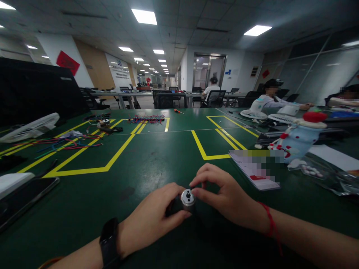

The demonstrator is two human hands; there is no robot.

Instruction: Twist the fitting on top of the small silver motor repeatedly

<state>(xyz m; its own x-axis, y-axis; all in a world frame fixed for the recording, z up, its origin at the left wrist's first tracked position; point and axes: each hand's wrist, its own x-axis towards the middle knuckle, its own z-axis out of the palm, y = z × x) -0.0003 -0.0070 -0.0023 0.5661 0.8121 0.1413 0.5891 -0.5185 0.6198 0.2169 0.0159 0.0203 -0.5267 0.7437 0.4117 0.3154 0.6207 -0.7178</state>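
Observation:
A small silvery motor [188,198] stands upright on the green table, its round end face with a dark centre and small dark holes turned up. My left hand [157,213], with a black band on the wrist, grips its sides between thumb and fingers. At the motor's upper right edge is my right hand [221,190], wearing a red string bracelet. Its thumb and forefinger are bent together in a pinch beside the end face. Whatever lies between those fingertips is too small to make out.
A phone [255,172] lies beyond my right hand, near a blue snowman-like figure [300,140]. Loose coloured wires [75,144] and a dark phone [28,198] are on the left. White fans [254,112] stand far right, near a seated person [273,95].

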